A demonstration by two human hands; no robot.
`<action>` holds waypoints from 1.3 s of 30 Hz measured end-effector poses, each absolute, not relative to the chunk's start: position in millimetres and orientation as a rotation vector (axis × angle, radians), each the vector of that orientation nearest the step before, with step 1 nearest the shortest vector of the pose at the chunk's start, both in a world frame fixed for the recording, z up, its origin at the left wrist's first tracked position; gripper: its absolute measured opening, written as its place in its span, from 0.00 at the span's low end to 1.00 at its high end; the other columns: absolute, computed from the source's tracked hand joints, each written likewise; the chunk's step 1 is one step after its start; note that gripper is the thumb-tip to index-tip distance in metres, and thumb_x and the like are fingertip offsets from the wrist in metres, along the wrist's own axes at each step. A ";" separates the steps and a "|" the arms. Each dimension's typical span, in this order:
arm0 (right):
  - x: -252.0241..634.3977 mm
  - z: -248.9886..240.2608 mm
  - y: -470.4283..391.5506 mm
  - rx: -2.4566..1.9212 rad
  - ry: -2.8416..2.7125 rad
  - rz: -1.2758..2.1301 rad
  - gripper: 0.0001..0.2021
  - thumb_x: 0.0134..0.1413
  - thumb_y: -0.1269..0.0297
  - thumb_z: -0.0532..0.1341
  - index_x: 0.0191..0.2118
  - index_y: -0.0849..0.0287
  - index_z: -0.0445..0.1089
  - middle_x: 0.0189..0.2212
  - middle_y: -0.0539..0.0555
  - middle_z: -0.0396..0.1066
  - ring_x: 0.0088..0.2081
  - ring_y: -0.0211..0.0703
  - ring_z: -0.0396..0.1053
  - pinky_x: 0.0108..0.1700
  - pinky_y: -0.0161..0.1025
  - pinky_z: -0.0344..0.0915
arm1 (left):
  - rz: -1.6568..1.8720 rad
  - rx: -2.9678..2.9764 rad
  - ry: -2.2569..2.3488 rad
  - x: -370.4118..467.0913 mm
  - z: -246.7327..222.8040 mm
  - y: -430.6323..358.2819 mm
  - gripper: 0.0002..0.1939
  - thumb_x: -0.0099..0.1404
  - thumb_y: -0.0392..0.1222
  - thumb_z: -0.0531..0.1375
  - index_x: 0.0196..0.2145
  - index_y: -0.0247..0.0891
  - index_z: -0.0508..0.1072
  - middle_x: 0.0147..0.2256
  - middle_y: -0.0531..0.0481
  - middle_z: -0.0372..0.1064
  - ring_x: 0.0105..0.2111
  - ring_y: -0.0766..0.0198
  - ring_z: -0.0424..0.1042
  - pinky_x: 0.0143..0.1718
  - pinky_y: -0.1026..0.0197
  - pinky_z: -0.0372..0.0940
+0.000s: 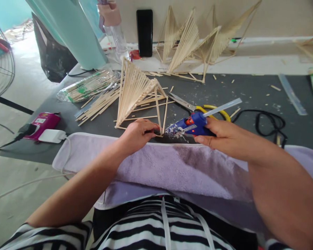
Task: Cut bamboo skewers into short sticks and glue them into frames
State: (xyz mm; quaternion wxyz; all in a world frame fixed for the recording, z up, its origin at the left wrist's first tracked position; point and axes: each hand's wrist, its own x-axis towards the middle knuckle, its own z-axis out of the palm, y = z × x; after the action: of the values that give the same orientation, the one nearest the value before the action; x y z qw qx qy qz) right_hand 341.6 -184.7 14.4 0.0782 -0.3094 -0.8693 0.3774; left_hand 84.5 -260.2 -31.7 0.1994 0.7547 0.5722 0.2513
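Observation:
A twisted frame of thin wooden sticks [135, 90] stands on the dark table. My left hand [141, 133] is closed on the lower edge of this frame, near its front right corner. In my right hand [214, 133] is a blue glue gun [193, 124] with a clear glue stick [223, 107] jutting from its back. The nozzle, coated in stringy glue, points left at the frame's corner; whether it touches cannot be made out. Scissors with yellow handles [216, 108] lie just behind the glue gun. Loose sticks [100, 106] lie left of and behind the frame.
More stick frames [190, 41] and a black phone [144, 33] stand along the wall. A bottle [114, 31], a teal post [75, 31], and bagged sticks [91, 85] are back left. A pink power strip [43, 125] sits left. A purple towel [156, 163] covers the front edge.

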 end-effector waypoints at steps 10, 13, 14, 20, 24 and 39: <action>344.1 10.4 -186.7 -0.915 -2.553 1.079 0.19 0.53 0.59 0.60 0.51 0.48 0.69 0.43 0.52 0.73 0.44 0.52 0.70 0.49 0.49 0.65 | 0.694 2.111 1.604 85.0 -30.5 -260.0 0.12 0.57 0.32 0.59 0.38 0.42 0.77 0.36 0.50 0.75 0.39 0.62 0.70 0.43 0.59 0.63; 342.8 11.6 -189.1 -0.910 -2.583 1.056 0.18 0.54 0.60 0.59 0.52 0.49 0.69 0.43 0.53 0.73 0.43 0.52 0.70 0.49 0.49 0.65 | 0.705 2.113 1.604 85.1 -30.6 -260.3 0.11 0.57 0.33 0.59 0.38 0.41 0.77 0.37 0.50 0.74 0.39 0.62 0.70 0.43 0.59 0.63; 342.3 12.3 -189.9 -0.908 -2.599 1.049 0.19 0.54 0.60 0.58 0.52 0.50 0.68 0.43 0.53 0.73 0.43 0.52 0.70 0.49 0.49 0.65 | 0.703 2.113 1.606 85.1 -30.5 -260.5 0.11 0.58 0.33 0.59 0.38 0.41 0.77 0.37 0.50 0.74 0.39 0.62 0.70 0.43 0.59 0.63; 344.1 14.5 -189.4 -0.940 -2.651 0.990 0.18 0.56 0.59 0.56 0.52 0.54 0.68 0.43 0.56 0.73 0.43 0.52 0.70 0.48 0.47 0.65 | 0.676 2.108 1.624 85.1 -29.8 -261.4 0.12 0.58 0.33 0.59 0.39 0.42 0.77 0.33 0.51 0.73 0.37 0.63 0.69 0.42 0.60 0.63; 345.2 11.7 -186.4 -0.938 -2.598 1.032 0.17 0.54 0.59 0.58 0.50 0.52 0.69 0.42 0.54 0.73 0.43 0.51 0.70 0.48 0.47 0.66 | 0.683 2.109 1.624 84.8 -29.6 -261.2 0.12 0.58 0.34 0.59 0.39 0.42 0.77 0.34 0.51 0.73 0.37 0.63 0.70 0.42 0.60 0.63; 345.1 5.0 -180.6 -0.935 -2.506 1.098 0.17 0.52 0.59 0.60 0.49 0.53 0.70 0.42 0.52 0.73 0.43 0.51 0.70 0.47 0.46 0.66 | 0.676 2.042 1.645 87.1 -27.8 -261.0 0.06 0.56 0.32 0.59 0.31 0.39 0.75 0.35 0.50 0.74 0.37 0.62 0.68 0.40 0.59 0.61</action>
State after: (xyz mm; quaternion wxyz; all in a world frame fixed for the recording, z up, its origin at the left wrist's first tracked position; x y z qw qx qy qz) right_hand 345.1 -180.6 5.0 0.1247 -0.3208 -0.8600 0.3767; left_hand 87.1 -261.0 -27.8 0.2153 0.7364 0.5932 0.2439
